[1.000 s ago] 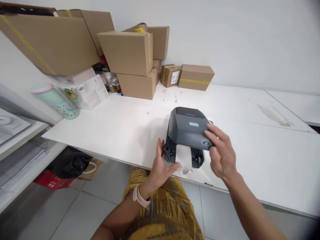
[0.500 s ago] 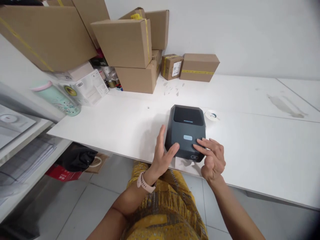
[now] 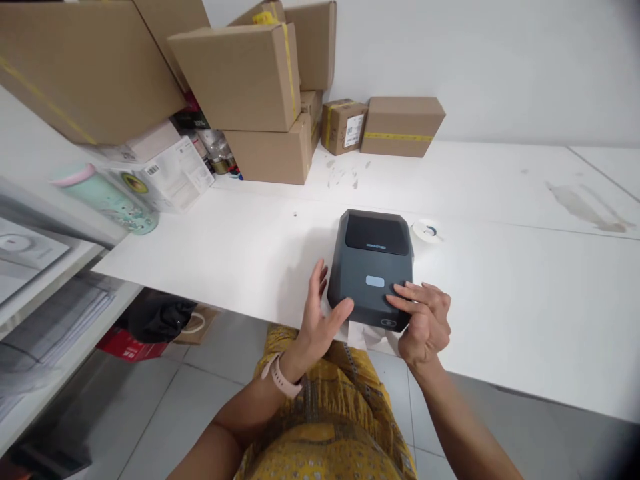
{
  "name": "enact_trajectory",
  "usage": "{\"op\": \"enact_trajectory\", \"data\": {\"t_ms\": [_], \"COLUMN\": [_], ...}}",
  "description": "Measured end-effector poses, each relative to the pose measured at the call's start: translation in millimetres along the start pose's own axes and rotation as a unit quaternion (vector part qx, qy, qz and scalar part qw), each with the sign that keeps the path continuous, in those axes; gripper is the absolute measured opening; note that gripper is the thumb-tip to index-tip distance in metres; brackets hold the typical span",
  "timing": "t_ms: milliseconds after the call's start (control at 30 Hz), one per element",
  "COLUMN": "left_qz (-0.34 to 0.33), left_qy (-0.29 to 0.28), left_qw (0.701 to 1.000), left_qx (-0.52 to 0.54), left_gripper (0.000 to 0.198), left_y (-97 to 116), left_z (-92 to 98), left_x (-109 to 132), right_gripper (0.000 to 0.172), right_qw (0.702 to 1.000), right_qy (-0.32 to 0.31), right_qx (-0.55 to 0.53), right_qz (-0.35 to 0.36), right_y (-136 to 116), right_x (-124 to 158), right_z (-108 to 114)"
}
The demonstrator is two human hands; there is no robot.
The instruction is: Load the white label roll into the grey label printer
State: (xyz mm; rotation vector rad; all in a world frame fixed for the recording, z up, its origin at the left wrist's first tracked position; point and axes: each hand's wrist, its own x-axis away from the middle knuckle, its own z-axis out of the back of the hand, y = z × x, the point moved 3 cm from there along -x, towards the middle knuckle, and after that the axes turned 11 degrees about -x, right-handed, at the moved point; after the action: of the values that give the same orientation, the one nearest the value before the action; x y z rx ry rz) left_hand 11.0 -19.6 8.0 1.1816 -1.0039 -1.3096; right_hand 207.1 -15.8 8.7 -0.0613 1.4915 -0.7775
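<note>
A dark grey label printer (image 3: 350,273) with a glossy dark window and a pale blue button sits near the table's front edge. A white strip of paper (image 3: 367,335) lies under its front, partly hidden. My left hand (image 3: 320,320) is open along the printer's left side, its thumb at the front left corner. Over the front right corner is my right hand (image 3: 427,320), two fingers stretched onto the printer's top and the others partly curled. Its thumb is partly hidden. A white roll (image 3: 423,227) lies just behind the printer's right side.
Stacked cardboard boxes (image 3: 240,80) and two smaller boxes (image 3: 400,127) stand along the wall. At the left are a mint green tumbler (image 3: 117,200) and a white product box (image 3: 175,177). Shelves (image 3: 75,313) run beside the white table (image 3: 225,253).
The view has shifted slightly. My left hand has drawn down a little along the printer's left side. The right hand stays at the front right corner.
</note>
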Motion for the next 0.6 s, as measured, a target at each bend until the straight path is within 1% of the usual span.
{"op": "enact_trajectory", "data": {"t_ms": [33,67,100,133,167,200,233,267,300,333,367,467,600], "left_qz": [0.01,0.019,0.037,0.064,0.096,0.133,0.173,0.211,0.243,0.262,0.272,0.275,0.272], "left_qy": [0.039,0.091,0.103,0.053,-0.021,-0.113,-0.201,-0.268,-0.309,-0.332,-0.346,-0.367,-0.384], "left_qw": [0.999,0.995,0.994,0.996,0.995,0.984,0.962,0.935,0.909,0.892,0.882,0.873,0.864], "left_qx": [-0.014,-0.02,-0.018,-0.011,0.005,0.031,0.065,0.101,0.134,0.157,0.169,0.164,0.178], "left_gripper": [0.068,0.054,0.041,0.04,0.045,0.052,0.058,0.063,0.066,0.065,0.064,0.058,0.058], "left_y": [-4.0,-7.8,-11.6,-14.9,-17.1,-17.8,-17.2,-15.0,-12.0,-8.3,-4.5,4.3,5.6], "left_z": [6.1,13.0,17.2,17.0,14.1,8.6,1.8,-4.9,-11.2,-16.8,-21.8,-31.8,-35.0], "left_x": [9.5,19.4,28.2,34.6,39.0,41.6,42.7,41.9,39.2,35.2,30.9,23.2,27.7], "right_gripper": [0.043,0.045,0.048,0.051,0.054,0.057,0.058,0.059,0.059,0.058,0.057,0.054,0.051], "right_qw": [1.0,0.999,0.996,0.993,0.988,0.983,0.98,0.977,0.976,0.975,0.974,0.973,0.972], "right_qy": [-0.018,-0.041,-0.069,-0.101,-0.131,-0.155,-0.173,-0.183,-0.19,-0.194,-0.198,-0.204,-0.207], "right_qx": [0.004,0.007,0.011,0.016,0.023,0.032,0.041,0.05,0.057,0.063,0.066,0.069,0.078], "right_qz": [-0.014,-0.031,-0.05,-0.067,-0.081,-0.089,-0.093,-0.092,-0.091,-0.091,-0.09,-0.088,-0.082], "right_y": [-1.7,-3.5,-5.4,-7.5,-9.5,-11.4,-13.2,-14.6,-15.5,-16.1,-16.4,-17.0,-19.9], "right_x": [-4.3,-8.7,-12.9,-16.7,-19.8,-22.3,-24.1,-25.2,-25.5,-25.3,-24.6,-23.1,-25.9], "right_z": [1.4,2.2,2.1,1.3,-0.1,-1.7,-3.4,-4.9,-6.1,-7.0,-7.7,-7.0,-3.4]}}
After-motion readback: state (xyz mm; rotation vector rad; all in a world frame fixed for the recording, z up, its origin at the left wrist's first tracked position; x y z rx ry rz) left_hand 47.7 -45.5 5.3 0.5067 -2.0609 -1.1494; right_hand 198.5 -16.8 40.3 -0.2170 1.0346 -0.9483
